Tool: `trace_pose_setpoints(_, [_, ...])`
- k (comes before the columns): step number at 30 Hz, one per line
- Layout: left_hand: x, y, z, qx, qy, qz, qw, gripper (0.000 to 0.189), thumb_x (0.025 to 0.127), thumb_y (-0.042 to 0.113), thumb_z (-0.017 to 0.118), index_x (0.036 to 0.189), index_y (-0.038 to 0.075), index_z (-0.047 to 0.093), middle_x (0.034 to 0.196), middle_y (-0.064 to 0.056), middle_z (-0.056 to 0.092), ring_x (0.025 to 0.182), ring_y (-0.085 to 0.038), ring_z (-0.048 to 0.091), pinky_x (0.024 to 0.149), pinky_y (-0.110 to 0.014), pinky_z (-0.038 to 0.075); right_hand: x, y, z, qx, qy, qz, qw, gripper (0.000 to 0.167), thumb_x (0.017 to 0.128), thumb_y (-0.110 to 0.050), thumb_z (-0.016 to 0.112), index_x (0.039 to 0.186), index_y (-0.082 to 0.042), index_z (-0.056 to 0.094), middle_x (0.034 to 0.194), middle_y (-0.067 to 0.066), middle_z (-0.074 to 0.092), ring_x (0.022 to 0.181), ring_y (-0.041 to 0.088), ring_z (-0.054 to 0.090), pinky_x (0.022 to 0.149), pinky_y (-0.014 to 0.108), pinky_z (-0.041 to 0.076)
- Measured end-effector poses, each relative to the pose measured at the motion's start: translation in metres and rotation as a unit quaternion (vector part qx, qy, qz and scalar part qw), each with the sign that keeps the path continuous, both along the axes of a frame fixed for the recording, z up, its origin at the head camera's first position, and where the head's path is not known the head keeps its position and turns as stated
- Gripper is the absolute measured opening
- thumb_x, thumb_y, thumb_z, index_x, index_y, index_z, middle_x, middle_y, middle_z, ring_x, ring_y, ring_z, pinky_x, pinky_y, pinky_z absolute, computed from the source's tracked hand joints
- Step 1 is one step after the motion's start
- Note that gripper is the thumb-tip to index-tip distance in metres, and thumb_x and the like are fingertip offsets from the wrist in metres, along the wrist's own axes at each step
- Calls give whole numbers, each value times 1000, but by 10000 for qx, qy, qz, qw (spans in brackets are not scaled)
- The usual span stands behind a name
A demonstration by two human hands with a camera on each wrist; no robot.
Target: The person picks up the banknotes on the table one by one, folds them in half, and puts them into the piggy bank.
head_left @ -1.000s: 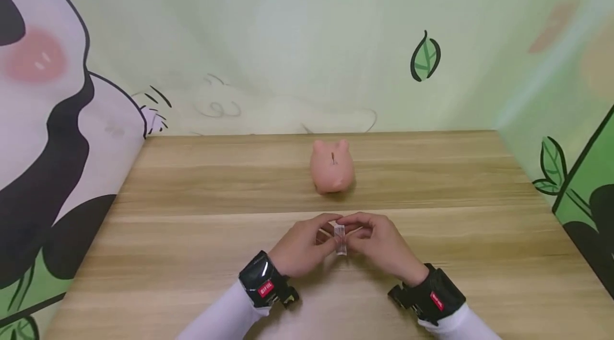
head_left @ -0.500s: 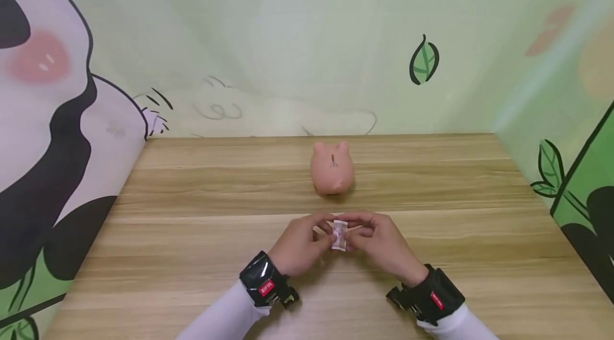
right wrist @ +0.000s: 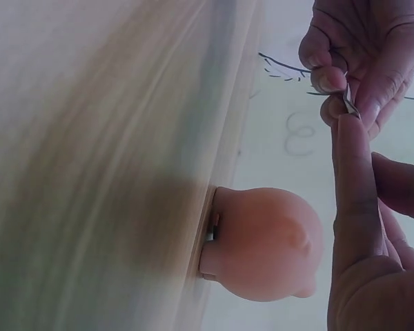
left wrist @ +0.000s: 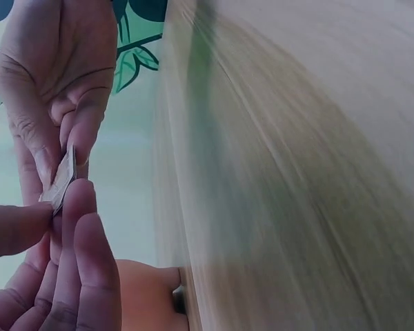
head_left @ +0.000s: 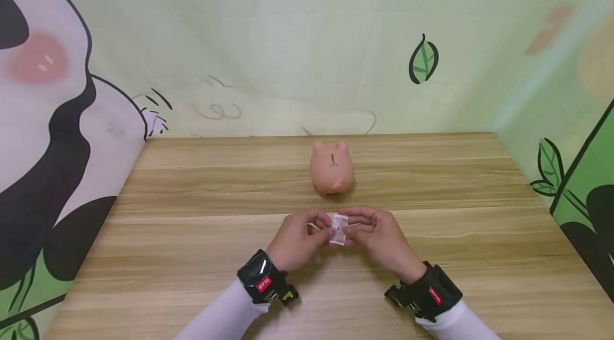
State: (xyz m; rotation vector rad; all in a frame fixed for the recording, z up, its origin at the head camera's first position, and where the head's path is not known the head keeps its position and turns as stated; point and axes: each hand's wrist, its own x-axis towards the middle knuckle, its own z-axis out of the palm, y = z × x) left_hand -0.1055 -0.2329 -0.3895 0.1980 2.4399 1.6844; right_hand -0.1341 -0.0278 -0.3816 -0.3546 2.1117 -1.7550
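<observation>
In the head view, both hands pinch a small folded banknote [head_left: 338, 229], pale with purplish print, between them. My left hand [head_left: 298, 237] grips its left edge between thumb and fingers. My right hand [head_left: 382, 239] has its thumb on the right side of the note and its fingers behind. Seen from the left wrist, the note [left wrist: 64, 179] appears nearly edge-on between the fingertips; the right wrist view shows only a thin strip of it. A pink piggy bank [head_left: 332, 170] with a slot on its top stands just beyond the hands.
The hands work over a wood-grain table [head_left: 192, 191]. A green cartoon backdrop [head_left: 288, 63] rises at the table's far edge and along its sides. Each wrist wears a black camera band, such as the left band [head_left: 259, 276].
The banknote has gone from a narrow strip to a wider printed face as the fingers shift on it. Both hands have moved slightly away from the person; the piggy bank stays put.
</observation>
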Motion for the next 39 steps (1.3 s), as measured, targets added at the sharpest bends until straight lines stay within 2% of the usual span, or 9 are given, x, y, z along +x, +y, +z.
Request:
trace_pose_setpoints(3, [-1, 0, -1, 159, -13, 2, 9999, 6, 97, 7, 70, 102, 6, 69, 91, -7, 71, 80, -30, 76, 59, -25, 54, -1, 0, -1, -112, -127, -49, 9998, 39, 93, 6, 67, 132, 9, 62, 119, 27, 72, 96, 21, 77, 81, 38, 64])
trace_pose_setpoints(7, [-2, -1, -2, 451, -58, 84, 9989, 7, 97, 6, 69, 103, 3, 70, 92, -9, 71, 80, -32, 76, 57, -26, 54, -4, 0, -2, -362, -340, -143, 9987, 39, 94, 5, 67, 132, 11, 61, 115, 25, 74, 90, 15, 77, 79, 36, 65])
trace_pose_setpoints(14, [-5, -1, -5, 1084, -195, 99, 9939, 13, 96, 3, 69, 106, -4, 69, 94, -14, 71, 82, -35, 76, 76, -45, 64, -5, 2, -5, -667, -452, -161, 9966, 40, 94, 2, 70, 132, 14, 59, 107, 15, 77, 84, 12, 76, 76, 36, 65])
trace_pose_setpoints(19, [-7, -2, -9, 1285, -281, 62, 9913, 14, 96, 2, 69, 107, -7, 67, 95, -15, 70, 82, -31, 76, 79, -47, 64, -5, 3, -6, -711, -465, -122, 9963, 41, 95, 1, 70, 132, 14, 58, 108, 14, 77, 85, 12, 75, 76, 37, 65])
trace_pose_setpoints(24, [-6, -2, -8, 1216, -264, 89, 9922, 12, 95, 2, 69, 106, -4, 68, 94, -12, 70, 82, -33, 76, 69, -37, 63, -5, 4, -6, -687, -432, -48, 9967, 42, 95, -1, 71, 133, 13, 58, 111, 17, 75, 85, 13, 76, 77, 38, 65])
trace_pose_setpoints(28, [-3, 0, -4, 997, -168, 49, 9949, 9, 95, 4, 71, 103, 0, 71, 93, -10, 73, 82, -32, 77, 58, -26, 54, -5, 4, -7, -640, -383, 114, 9972, 43, 95, -3, 72, 133, 11, 60, 106, 10, 74, 83, 13, 76, 78, 37, 65])
trace_pose_setpoints(32, [0, 3, -1, 741, -4, -102, 9972, 9, 94, 4, 71, 102, 2, 74, 95, -10, 77, 79, -18, 77, 60, -27, 55, -4, 4, -8, -667, -292, 301, 9969, 40, 95, -1, 70, 131, 11, 61, 96, 2, 71, 79, 11, 75, 75, 32, 64])
trace_pose_setpoints(34, [2, 5, 0, 634, 66, -132, 9979, 10, 94, 4, 71, 103, 3, 74, 96, -10, 77, 78, -13, 76, 64, -29, 58, -3, 3, -8, -712, -295, 314, 9965, 36, 95, 0, 70, 128, 13, 62, 93, 1, 70, 77, 10, 73, 74, 30, 64])
trace_pose_setpoints(39, [3, 6, 1, 634, 197, -202, 9976, 11, 96, 6, 70, 105, 4, 76, 99, -11, 78, 80, -15, 76, 65, -26, 58, -3, 3, -7, -764, -342, 222, 9962, 30, 94, 0, 71, 118, 16, 61, 93, 1, 73, 76, 10, 73, 73, 29, 63])
